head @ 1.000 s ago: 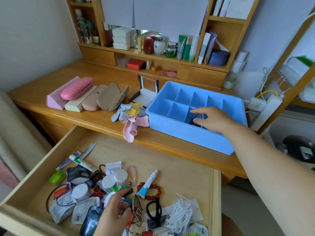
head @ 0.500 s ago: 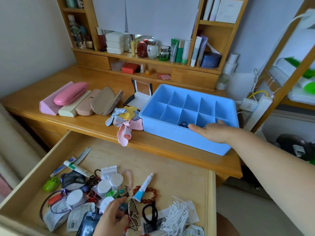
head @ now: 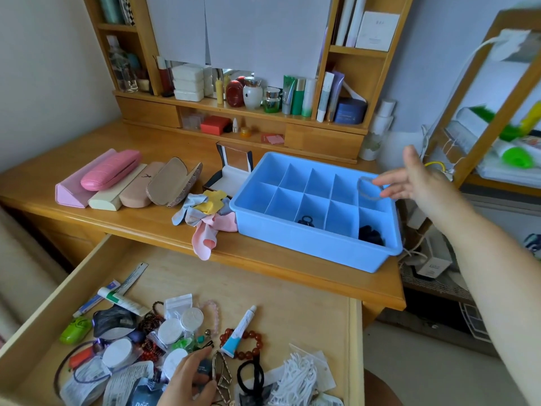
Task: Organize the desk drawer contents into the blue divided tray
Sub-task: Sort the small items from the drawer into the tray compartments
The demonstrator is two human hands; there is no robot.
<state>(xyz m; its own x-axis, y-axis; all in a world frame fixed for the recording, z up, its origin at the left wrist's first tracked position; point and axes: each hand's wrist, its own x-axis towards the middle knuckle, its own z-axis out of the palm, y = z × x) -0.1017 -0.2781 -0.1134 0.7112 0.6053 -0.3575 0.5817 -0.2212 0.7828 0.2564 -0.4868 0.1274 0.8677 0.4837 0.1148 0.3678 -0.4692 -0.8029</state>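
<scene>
An open wooden drawer [head: 292,288] is seen below both hands, its clutter of tubes, beads and sachets gathered around the left hand [head: 190,379]. The blue divided tray [head: 307,247] is set on the desk beyond it, just under and left of the right hand [head: 421,183]. That hand is raised over the tray's far right corner, fingers loosely extended, with a thin grey hair band [head: 369,188] hooked on the fingertips. The left hand is curled round a small dark item [head: 203,370] in the drawer pile; what it is cannot be told. Two dark items are already lodged in near-side compartments. The band is best lowered well inside one compartment before being let slip, it is judged, since a light loop dropped from height may be left straddling a divider.
</scene>
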